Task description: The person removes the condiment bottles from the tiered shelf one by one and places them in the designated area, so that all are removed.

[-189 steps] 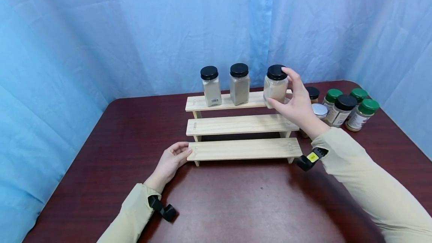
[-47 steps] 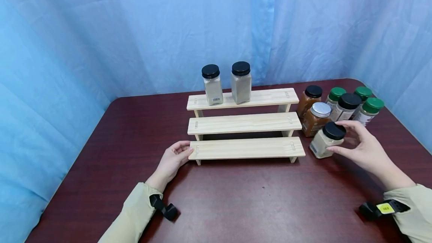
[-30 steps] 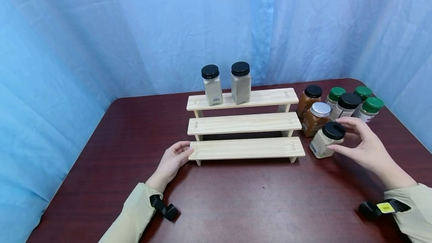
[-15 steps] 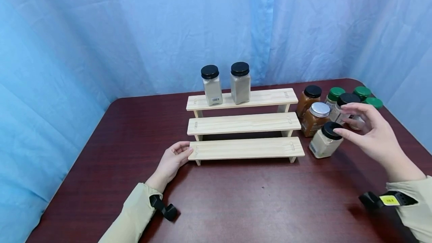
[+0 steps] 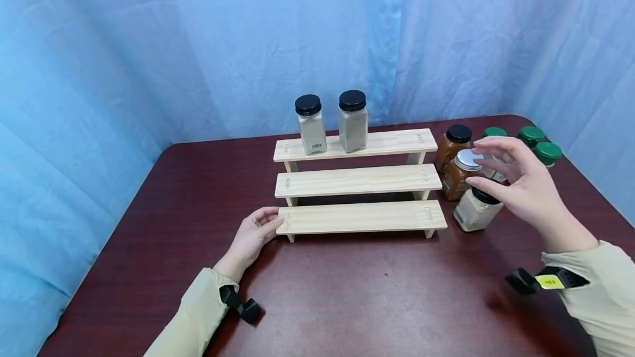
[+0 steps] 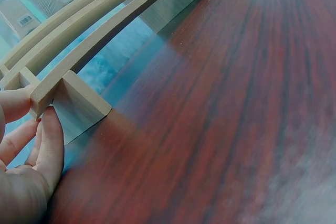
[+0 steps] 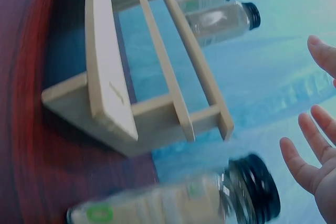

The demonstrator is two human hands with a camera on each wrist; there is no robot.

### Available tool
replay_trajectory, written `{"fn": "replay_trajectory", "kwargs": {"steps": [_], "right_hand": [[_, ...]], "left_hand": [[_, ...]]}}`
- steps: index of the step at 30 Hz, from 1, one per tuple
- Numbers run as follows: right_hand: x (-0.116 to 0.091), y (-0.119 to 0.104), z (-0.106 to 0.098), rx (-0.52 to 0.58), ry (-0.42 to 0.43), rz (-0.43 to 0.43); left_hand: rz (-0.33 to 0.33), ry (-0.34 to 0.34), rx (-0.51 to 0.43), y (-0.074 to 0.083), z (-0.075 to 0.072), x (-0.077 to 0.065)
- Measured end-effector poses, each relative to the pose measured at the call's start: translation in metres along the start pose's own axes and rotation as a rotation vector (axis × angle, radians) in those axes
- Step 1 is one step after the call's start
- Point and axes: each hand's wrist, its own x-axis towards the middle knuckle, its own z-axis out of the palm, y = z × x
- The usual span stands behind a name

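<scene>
My left hand [image 5: 250, 238] pinches the left end of the lowest step of a three-step wooden rack [image 5: 359, 218], thumb above and fingers below in the left wrist view. My right hand [image 5: 528, 191] hovers at the right, fingers apart and holding nothing. Under it stands a short square spice jar [image 5: 474, 214] of pale powder, its black lid partly hidden by the thumb. The fingertips overlap the silver-lidded jar [image 5: 453, 180] of brown spice behind. In the right wrist view, the pale jar [image 7: 173, 203] lies below the spread fingers [image 7: 315, 135].
Two tall black-lidded jars of pale powder, one with a barcode [image 5: 312, 134] and a greyer one [image 5: 353, 128], stand on the rack's top step. Behind my right hand are a black-lidded brown jar [image 5: 448, 150] and several green-lidded jars [image 5: 547, 152]. Blue curtains [image 5: 278, 43] surround the table.
The short pale jar went from the rack's top step to the table at right. My right hand then let go, rose and moved left towards the silver-lidded jar. The left hand stayed put.
</scene>
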Motion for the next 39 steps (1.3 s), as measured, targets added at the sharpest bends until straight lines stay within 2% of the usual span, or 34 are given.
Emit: {"fn": "replay_trajectory", "kwargs": {"steps": [4, 8, 14, 17, 24, 34, 39], "right_hand": [[0.007, -0.003, 0.011, -0.011, -0.004, 0.026], [0.015, -0.005, 0.023, 0.090, 0.001, 0.042], [0.025, -0.004, 0.038, 0.044, -0.021, 0.021], [0.029, 0.000, 0.045, 0.074, -0.040, 0.015], [0.036, 0.002, 0.060, -0.055, -0.076, 0.107], [0.048, 0.003, 0.079, -0.010, -0.060, 0.150], [0.055, 0.002, 0.085, -0.024, -0.068, 0.173]], "left_hand": [[0.001, -0.005, 0.009, 0.000, 0.000, 0.000], [0.000, -0.008, 0.018, 0.000, 0.000, 0.001], [-0.006, -0.001, 0.025, 0.001, 0.000, 0.001], [-0.007, -0.001, 0.029, 0.001, 0.000, 0.001], [-0.006, -0.009, 0.019, 0.001, -0.001, 0.000], [-0.006, -0.001, 0.028, 0.001, 0.000, 0.000], [-0.012, 0.002, 0.022, 0.001, 0.001, 0.000]]}}
